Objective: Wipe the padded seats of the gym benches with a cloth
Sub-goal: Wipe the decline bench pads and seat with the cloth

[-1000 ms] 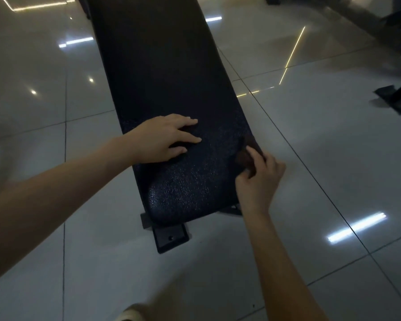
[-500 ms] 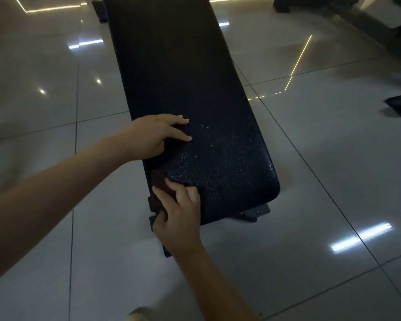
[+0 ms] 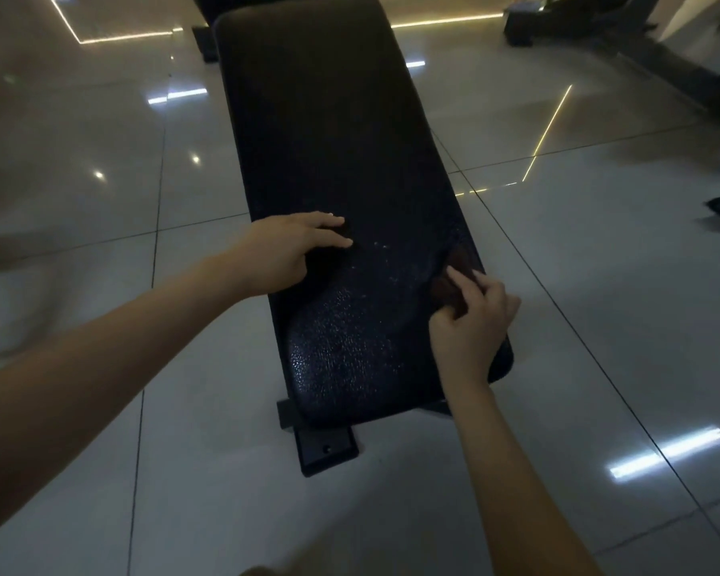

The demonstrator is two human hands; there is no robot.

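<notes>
long black padded seat [image 3: 341,160] down the middle of the frame, from top centre to just below centre, pebbled surface glinting near the lower end. at centre left, left hand [image 3: 285,253] flat on the seat's left edge, fingers straight and slightly apart, gripping nothing. at centre right, right hand [image 3: 470,326] on the seat's right edge, fingers and thumb curled, pinched around a small dark brown cloth [image 3: 447,291] bunched against the padding. below the seat's near end, black metal foot [image 3: 327,449] on glossy grey tiled floor [image 3: 100,367] streaked with light reflections. more dark equipment [image 3: 558,22] at upper right, too dim to make out.
</notes>
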